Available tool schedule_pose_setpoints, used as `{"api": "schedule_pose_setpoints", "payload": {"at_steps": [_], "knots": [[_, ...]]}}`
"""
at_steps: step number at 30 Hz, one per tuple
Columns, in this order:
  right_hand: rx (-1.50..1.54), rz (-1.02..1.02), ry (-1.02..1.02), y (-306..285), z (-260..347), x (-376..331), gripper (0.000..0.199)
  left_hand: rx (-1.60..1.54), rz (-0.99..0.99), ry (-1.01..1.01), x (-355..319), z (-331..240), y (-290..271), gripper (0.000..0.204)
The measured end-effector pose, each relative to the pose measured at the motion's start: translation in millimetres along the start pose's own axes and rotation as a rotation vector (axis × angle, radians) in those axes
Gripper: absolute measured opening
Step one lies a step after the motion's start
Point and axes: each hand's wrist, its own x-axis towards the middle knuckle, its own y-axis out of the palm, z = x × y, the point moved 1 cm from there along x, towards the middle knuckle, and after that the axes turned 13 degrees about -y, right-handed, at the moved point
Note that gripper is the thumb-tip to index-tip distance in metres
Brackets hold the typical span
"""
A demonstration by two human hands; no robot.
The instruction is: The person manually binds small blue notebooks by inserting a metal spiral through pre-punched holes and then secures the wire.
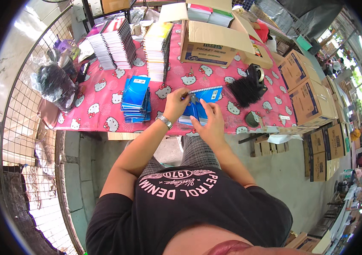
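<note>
The person wears a black T-shirt (198, 204) with pink letters on the front. The trousers (196, 153) are grey checked. A shiny silver watch (164, 122) sits on the left wrist.

Both bare forearms reached forward from the lower edge. The left hand (176, 103), a watch on its wrist, curled its fingers in a pinch; the right hand (208, 123) lay flatter, fingers extended.

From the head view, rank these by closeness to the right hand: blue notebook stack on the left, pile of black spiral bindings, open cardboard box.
1. The pile of black spiral bindings, just right of the right hand.
2. The blue notebook stack, left, past the left hand.
3. The open cardboard box, at the table's far edge.
</note>
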Motion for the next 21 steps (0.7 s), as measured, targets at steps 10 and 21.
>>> {"api": "schedule_pose_setpoints", "payload": {"at_steps": [10,21], "knots": [[1.553,0.028,0.789,-5.2,-27.3,1.2,0.054,0.211,-0.199,0.224,-3.5,-20.7,-9.3,0.017],[-0.072,0.32,0.311,53.6,-210.2,-91.9,0.045,1.23,-0.27,0.084,77.0,-58.9,-124.9,0.026]]}}
